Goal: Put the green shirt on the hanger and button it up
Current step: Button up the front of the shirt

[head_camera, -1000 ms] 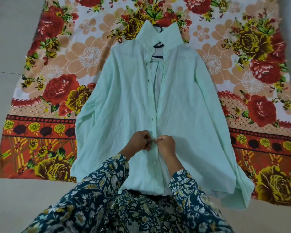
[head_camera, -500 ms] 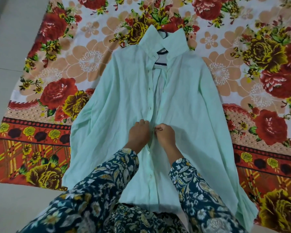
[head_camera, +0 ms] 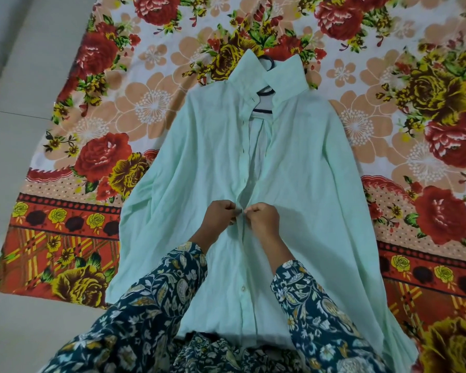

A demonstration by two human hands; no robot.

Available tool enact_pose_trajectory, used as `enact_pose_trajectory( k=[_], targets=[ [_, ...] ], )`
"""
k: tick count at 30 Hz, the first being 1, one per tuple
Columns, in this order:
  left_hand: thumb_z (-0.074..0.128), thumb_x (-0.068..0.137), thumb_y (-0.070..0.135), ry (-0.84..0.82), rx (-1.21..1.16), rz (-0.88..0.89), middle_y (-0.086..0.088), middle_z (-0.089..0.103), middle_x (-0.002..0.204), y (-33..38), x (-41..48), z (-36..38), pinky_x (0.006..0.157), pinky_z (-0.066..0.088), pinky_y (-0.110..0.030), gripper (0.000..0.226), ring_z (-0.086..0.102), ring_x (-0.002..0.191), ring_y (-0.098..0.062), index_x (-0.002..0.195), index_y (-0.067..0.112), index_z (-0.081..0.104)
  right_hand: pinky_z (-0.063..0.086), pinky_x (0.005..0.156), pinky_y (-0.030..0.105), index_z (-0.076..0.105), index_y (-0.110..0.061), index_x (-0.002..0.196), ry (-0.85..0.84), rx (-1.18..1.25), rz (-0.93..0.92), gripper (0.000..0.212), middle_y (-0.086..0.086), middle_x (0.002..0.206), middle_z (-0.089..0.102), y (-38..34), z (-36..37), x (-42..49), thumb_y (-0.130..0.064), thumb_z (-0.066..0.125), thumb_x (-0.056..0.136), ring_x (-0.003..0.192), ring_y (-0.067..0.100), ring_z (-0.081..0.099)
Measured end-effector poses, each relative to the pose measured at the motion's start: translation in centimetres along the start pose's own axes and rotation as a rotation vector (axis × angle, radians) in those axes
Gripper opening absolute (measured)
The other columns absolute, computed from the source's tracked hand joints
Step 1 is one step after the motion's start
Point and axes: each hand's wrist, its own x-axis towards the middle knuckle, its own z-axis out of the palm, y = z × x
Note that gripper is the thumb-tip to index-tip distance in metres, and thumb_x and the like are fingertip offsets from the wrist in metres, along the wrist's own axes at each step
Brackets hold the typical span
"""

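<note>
Green shirt (head_camera: pixel 301 168) on floral sheet (head_camera: pixel 151 109); left hand (head_camera: pixel 221 215), right hand (head_camera: pixel 262 219) fingers seemingly pinch placket (head_camera: pixel 244 157).

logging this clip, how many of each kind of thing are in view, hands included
shirt: 1
hanger: 1
sheet: 1
hands: 2, left hand and right hand
total: 5

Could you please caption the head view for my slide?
Left hand and right hand pinch the placket of a pale green shirt on a dark hanger over a floral sheet.
</note>
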Motion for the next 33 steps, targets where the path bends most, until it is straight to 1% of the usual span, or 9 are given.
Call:
enact_pose_trajectory(
  k=[6,10,14,17,21,24,26,29,33],
  targets=[
    [0.053,0.086,0.001,-0.021,0.064,0.069,-0.002,0.059,0.064,0.3,-1.0,0.3,0.054,0.045,-0.010,0.014,0.055,0.060,-0.011,0.078,0.004,0.065,0.055,0.080,0.041,0.059,-0.022,0.058,-0.022,0.029,-0.004,0.028,0.007,0.077,0.065,-0.1,-0.4,-0.4,-0.003,0.059,0.079,0.078,0.024,0.061],
    [0.045,0.087,-0.004,-0.154,-0.074,0.007,-0.004,0.066,0.072,0.7,-1.6,-0.2,0.066,0.053,-0.018,0.022,0.063,0.062,-0.006,0.090,0.002,0.066,0.052,0.077,0.035,0.067,-0.006,0.088,0.014,-0.045,-0.064,0.016,0.009,0.085,0.065,-0.2,-1.1,-0.8,0.000,0.054,0.081,0.081,0.023,0.061],
    [0.049,0.089,-0.005,-0.133,-0.077,0.027,-0.009,0.064,0.069,1.3,-1.2,-0.1,0.057,0.055,-0.015,0.017,0.063,0.049,-0.003,0.079,0.003,0.060,0.052,0.079,0.035,0.066,-0.004,0.095,0.028,-0.002,-0.110,0.016,0.008,0.085,0.064,-0.3,-1.6,-1.2,-0.002,0.056,0.083,0.083,0.025,0.063],
    [0.054,0.086,-0.006,-0.125,-0.026,0.043,-0.012,0.061,0.064,1.5,-0.7,0.3,0.049,0.051,-0.014,0.019,0.060,0.041,-0.003,0.070,0.004,0.055,0.049,0.074,0.027,0.066,-0.005,0.094,0.018,0.024,-0.116,0.014,0.006,0.087,0.066,-0.3,-1.7,-1.5,-0.013,0.064,0.083,0.080,0.018,0.061],
    [0.063,0.081,-0.005,-0.156,-0.033,0.026,-0.013,0.063,0.061,1.4,-0.3,0.4,0.045,0.049,-0.015,0.019,0.062,0.042,-0.006,0.067,0.004,0.053,0.046,0.070,0.025,0.066,-0.003,0.094,0.024,-0.026,-0.106,0.014,0.005,0.085,0.063,-0.1,-1.6,-1.2,-0.002,0.060,0.081,0.080,0.017,0.058],
    [0.060,0.083,-0.005,-0.178,-0.039,0.023,-0.006,0.064,0.054,1.4,-0.2,0.1,0.043,0.046,-0.014,0.022,0.059,0.040,-0.006,0.066,0.006,0.051,0.041,0.060,0.015,0.066,-0.004,0.090,0.029,-0.020,-0.097,0.013,0.002,0.081,0.061,0.0,-1.4,-0.6,0.001,0.059,0.080,0.078,0.016,0.057],
    [0.059,0.084,-0.004,-0.190,0.003,0.022,0.001,0.063,0.048,1.4,0.0,-0.1,0.043,0.043,-0.013,0.022,0.057,0.040,-0.005,0.067,0.008,0.051,0.039,0.058,0.012,0.066,-0.006,0.087,0.039,-0.021,-0.088,0.011,0.002,0.080,0.062,0.0,-1.5,-0.3,0.000,0.059,0.081,0.077,0.016,0.057],
    [0.061,0.085,0.007,-0.192,0.133,0.004,0.000,0.061,0.058,1.9,0.5,0.2,0.047,0.041,-0.017,0.020,0.055,0.046,-0.007,0.069,0.010,0.051,0.040,0.059,0.019,0.066,-0.006,0.090,0.065,-0.051,-0.076,0.013,0.002,0.083,0.062,-0.3,-2.2,0.5,-0.003,0.055,0.084,0.079,0.016,0.056],
    [0.055,0.090,0.031,0.095,0.518,0.129,-0.002,0.050,0.073,4.2,2.5,1.9,0.054,0.035,-0.025,0.025,0.051,0.068,-0.021,0.084,0.007,0.048,0.041,0.073,0.022,0.067,-0.003,0.096,0.103,-0.065,-0.154,0.018,0.010,0.097,0.069,-2.4,-3.3,2.4,-0.004,0.052,0.087,0.082,0.017,0.057]
  ],
)
